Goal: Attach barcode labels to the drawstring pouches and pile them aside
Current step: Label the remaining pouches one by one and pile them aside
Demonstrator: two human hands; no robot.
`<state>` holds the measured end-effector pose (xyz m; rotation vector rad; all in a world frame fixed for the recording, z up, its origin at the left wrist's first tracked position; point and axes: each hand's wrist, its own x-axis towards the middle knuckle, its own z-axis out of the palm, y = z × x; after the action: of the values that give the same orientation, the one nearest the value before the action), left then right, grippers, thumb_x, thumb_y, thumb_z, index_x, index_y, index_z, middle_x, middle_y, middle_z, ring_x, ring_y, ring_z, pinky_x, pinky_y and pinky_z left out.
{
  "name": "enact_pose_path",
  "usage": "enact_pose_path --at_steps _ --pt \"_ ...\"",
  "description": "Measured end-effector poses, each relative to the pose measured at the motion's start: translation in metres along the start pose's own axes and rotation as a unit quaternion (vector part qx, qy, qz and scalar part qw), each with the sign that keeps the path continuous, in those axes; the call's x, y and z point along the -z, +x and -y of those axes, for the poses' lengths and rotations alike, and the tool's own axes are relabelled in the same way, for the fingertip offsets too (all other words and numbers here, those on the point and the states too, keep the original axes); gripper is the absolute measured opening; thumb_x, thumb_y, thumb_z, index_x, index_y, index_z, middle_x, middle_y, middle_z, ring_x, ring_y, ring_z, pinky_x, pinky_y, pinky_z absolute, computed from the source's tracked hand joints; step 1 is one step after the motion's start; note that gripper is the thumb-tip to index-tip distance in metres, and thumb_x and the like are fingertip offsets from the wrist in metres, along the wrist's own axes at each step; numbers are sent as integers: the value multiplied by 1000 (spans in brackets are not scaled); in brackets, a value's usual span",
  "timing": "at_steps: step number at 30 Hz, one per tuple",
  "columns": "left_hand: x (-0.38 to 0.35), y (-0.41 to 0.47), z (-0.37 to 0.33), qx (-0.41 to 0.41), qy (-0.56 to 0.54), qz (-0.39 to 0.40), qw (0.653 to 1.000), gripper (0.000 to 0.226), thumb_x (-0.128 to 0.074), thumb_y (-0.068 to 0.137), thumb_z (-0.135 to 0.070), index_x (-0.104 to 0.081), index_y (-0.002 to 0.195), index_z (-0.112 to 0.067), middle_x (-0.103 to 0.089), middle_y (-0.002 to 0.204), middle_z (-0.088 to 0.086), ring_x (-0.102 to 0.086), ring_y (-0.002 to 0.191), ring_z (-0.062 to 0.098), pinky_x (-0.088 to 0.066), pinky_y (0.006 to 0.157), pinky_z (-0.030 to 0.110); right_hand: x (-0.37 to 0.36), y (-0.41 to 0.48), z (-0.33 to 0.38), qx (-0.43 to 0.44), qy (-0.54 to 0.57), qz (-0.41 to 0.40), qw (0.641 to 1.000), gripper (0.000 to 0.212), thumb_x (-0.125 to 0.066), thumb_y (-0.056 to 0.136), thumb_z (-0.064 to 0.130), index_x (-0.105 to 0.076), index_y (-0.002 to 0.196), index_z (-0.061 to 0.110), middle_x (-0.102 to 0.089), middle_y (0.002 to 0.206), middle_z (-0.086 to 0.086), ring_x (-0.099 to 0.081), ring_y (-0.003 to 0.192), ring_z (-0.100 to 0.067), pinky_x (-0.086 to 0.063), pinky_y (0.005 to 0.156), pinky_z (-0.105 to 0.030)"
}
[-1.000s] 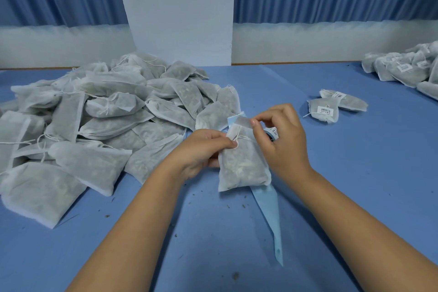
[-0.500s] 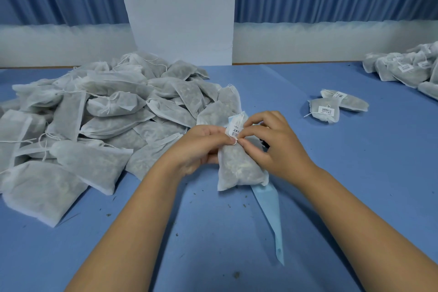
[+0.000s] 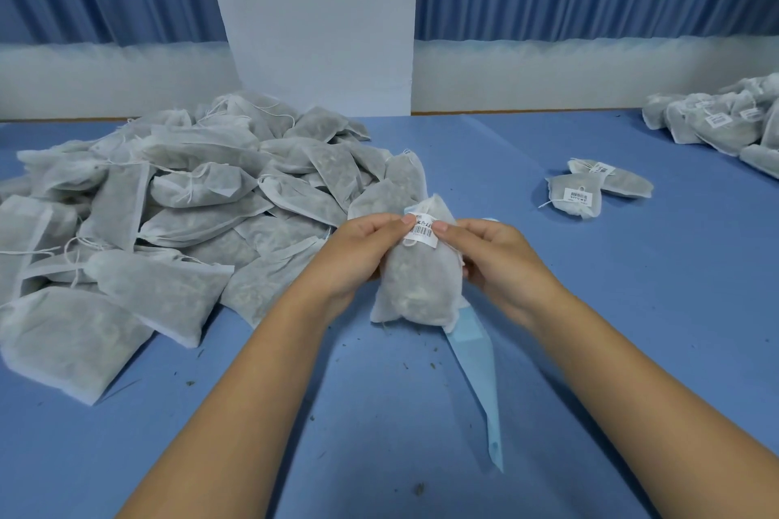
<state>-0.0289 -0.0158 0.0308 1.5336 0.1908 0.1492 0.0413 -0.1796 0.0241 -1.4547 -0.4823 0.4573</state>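
The risk, as we judged it, lay in the barcode label [image 3: 421, 231]. It sat high on the drawstring pouch [image 3: 421, 291], close to the gathered neck, where the fabric bulged softly over loose filling. If we pressed unevenly, the label could crease, bridge a fold or lift at a corner, and a wrinkled barcode might not scan. The pouch could also sag between our palms, since only its lower edge seemed to rest on the table [image 3: 632, 287].

Our left hand [image 3: 358, 253] gripped the pouch's left side, fingers curled behind it and the thumb flat on the label's left end. Our right hand [image 3: 493, 261] mirrored it, fingers wrapped round the right side and the thumb pressing the label's right end. Neither hand was spread, and the pouch stood upright between them. Below the right wrist a blue backing strip [image 3: 476, 367] trailed toward us. The unlabelled heap [image 3: 168, 215] lay just beyond the left hand, and two labelled pouches [image 3: 590, 190] lay well beyond the right.
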Motion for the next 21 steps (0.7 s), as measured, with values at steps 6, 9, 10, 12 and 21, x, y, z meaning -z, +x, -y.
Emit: enact_pose_path --at_steps 6,9,10,12,21 --pt "-6 0 0 -15 -12 -5 1000 23 -58 100 -28 -75 93 -15 -75 85 2 -69 76 11 -55 66 21 -3 2 -2 -3 65 7 998 23 -63 94 25 -73 96 4 -73 86 -8 -68 78 -19 -54 65 -24" --pt "-6 -1 -1 -24 -12 -4 1000 22 -58 100 -27 -75 91 -17 -76 86 2 -70 78 12 -55 67 21 -5 0 -1 3 36 -5 999 25 -67 91 26 -73 94 2 -70 90 -14 -63 83 -26 -51 75 -32" --pt "-6 -1 0 -24 -16 -3 1000 22 -58 100 -27 -75 92 -16 -76 87 3 -71 79 12 -55 67 21 -5 0 0 3 34 -8 999 28 -68 90 26 -71 94 -2 -68 93 -18 -60 85 -28 -48 79 -37" --pt "-5 -1 0 -20 -25 -6 999 22 -58 100 -27 -75 93 -15 -76 87 2 -71 79 12 -54 65 20 -6 -1 0 1 33 -13 999 30 -67 90 26 -70 96 -4 -66 94 -20 -56 86 -30 -45 81 -40" --pt "0 10 3 -4 -88 -185 979 28 -55 102 -28 -73 93 -9 -74 80 2 -67 75 16 -54 67 27 -11 -8 2 10 -120 30 992 33 -65 90 18 -43 110 33 -73 78 4 -66 61 -10 -41 43 -21"
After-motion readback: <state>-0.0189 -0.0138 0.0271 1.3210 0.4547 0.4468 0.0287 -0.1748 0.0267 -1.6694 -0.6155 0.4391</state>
